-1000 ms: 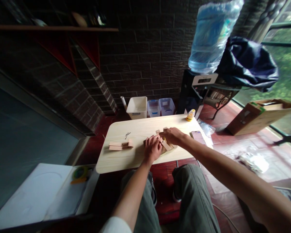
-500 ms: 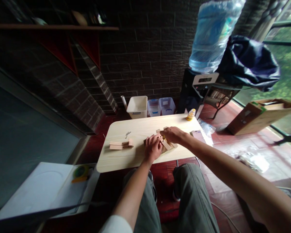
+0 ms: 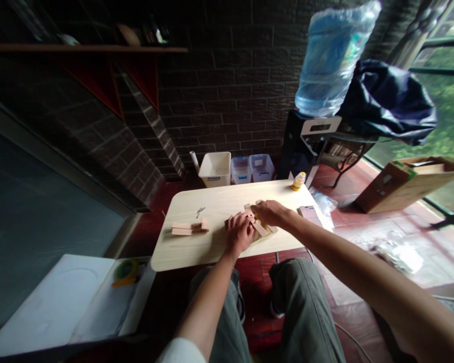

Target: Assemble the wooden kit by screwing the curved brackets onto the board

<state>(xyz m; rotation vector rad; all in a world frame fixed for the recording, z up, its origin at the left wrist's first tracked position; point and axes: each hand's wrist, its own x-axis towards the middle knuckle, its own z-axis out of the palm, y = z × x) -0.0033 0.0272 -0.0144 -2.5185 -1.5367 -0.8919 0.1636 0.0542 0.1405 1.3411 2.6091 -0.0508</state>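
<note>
On the pale wooden table [image 3: 212, 249], a wooden assembly [image 3: 260, 230] of several light strips lies beneath both hands. My left hand [image 3: 239, 233] rests on its left part, fingers bent over the wood. My right hand [image 3: 269, 212] is closed at the assembly's upper side, its fingertips pinched on something too small to name. A bit of yellow shows between the hands. Further left on the tabletop are a few joined wooden pieces [image 3: 190, 228] and some small dark metal parts [image 3: 200, 212].
A small bottle with yellow base and tip [image 3: 298, 181] stands at the table's back right, near a phone [image 3: 309, 214]. Behind are a cream bin [image 3: 215, 169] and clear blue boxes [image 3: 261, 166]. A water dispenser [image 3: 298, 146] stands back right, a cardboard box [image 3: 397, 184] on the right floor.
The whole view has shifted slightly, with the scene a little lower in the picture. Both hands keep nearly the same place on the wooden assembly.
</note>
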